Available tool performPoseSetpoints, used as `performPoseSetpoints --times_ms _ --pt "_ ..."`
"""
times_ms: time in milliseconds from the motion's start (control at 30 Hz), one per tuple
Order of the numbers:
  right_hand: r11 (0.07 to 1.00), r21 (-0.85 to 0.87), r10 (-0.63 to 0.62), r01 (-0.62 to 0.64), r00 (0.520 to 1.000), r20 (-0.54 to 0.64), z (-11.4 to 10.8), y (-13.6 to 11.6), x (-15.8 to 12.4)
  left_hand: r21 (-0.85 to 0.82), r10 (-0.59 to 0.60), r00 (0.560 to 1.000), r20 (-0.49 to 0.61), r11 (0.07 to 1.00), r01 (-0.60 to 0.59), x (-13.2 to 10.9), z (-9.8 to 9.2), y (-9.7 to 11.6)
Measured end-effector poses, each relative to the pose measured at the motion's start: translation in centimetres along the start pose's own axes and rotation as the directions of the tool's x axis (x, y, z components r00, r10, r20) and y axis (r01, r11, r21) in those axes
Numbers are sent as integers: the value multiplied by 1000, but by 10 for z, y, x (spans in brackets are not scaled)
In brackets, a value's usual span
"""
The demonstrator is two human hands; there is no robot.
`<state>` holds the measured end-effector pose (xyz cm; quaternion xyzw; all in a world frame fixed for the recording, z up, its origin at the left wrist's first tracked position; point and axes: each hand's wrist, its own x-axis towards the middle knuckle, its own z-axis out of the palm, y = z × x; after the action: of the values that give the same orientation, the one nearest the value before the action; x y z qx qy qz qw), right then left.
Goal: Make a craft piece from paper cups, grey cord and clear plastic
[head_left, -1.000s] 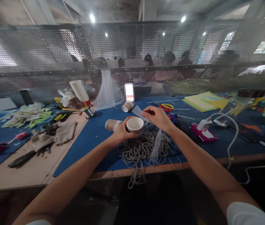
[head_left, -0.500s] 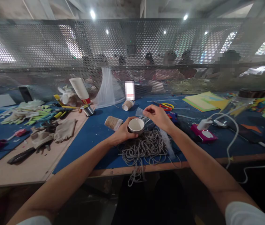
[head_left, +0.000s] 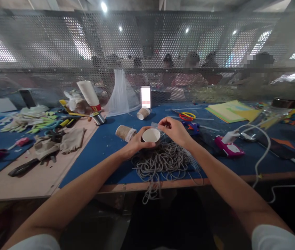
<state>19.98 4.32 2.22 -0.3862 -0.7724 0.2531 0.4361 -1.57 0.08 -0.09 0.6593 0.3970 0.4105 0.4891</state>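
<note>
My left hand [head_left: 137,141] is wrapped round a paper cup [head_left: 151,135], white inside, its mouth tilted up towards me. At the cup's far right rim, my right hand [head_left: 174,129] pinches a sheer white strip [head_left: 155,124] that shows just behind the rim. A loose heap of grey cord [head_left: 163,161] lies below the cup, and some of it hangs over the table edge. To the left, a cord-wrapped cup [head_left: 123,132] with a white band lies on its side. Farther back is another wrapped cup [head_left: 143,113], also lying down.
Scissors [head_left: 186,115] and a blue glue gun [head_left: 194,127] lie beyond my right hand. A pink box with a white plug [head_left: 229,146] and cable is at right. Stacked cups [head_left: 88,93] lean at back left, near sheer netting [head_left: 121,93]. Work gloves [head_left: 71,140] lie left.
The view has tipped slightly. My right hand has come a little closer to the cup rim, and less of the sheer strip shows. My left hand still holds the cup.
</note>
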Motion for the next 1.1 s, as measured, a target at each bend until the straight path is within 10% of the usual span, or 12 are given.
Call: performPoseSetpoints --times_ms 467,1100 --pt "994 -105 38 -37 999 8 6 -3 -1 -237 -10 995 -101 971 -14 5 11 -9" --pt "979 -193 65 -62 998 11 8 -16 -5 -52 18 929 -370 998 -40 13 29 -6"
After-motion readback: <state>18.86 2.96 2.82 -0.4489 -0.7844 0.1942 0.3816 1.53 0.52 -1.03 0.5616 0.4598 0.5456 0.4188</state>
